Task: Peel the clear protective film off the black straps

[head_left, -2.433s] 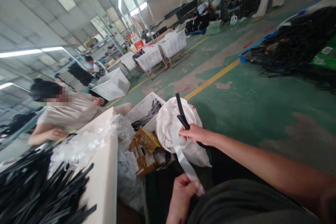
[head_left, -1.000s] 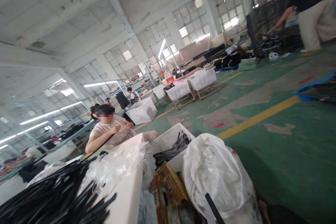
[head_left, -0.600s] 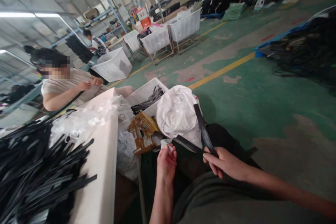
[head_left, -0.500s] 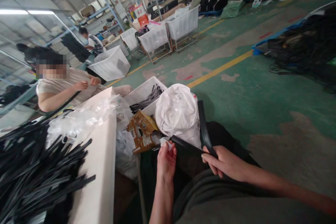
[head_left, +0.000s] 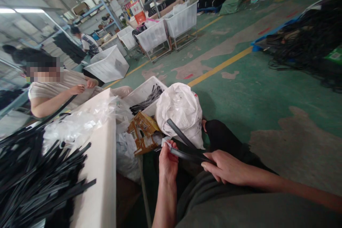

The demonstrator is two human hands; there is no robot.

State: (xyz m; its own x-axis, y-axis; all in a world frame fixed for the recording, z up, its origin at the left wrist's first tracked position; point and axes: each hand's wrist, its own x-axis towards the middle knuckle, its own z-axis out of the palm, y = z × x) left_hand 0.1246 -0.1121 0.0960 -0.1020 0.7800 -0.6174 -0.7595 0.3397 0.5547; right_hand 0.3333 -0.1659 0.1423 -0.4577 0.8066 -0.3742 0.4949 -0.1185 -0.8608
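Right grip on black strip, ends leftward

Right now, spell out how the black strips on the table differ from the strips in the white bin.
The table strips form a large, sprawling heap, while the bin strips make a much smaller bunch. The table strips look mostly black; the bin strips look greyer. The table strips lie on an open tabletop, whereas the bin strips sit inside a white bin. Both are loose, narrow and dark.
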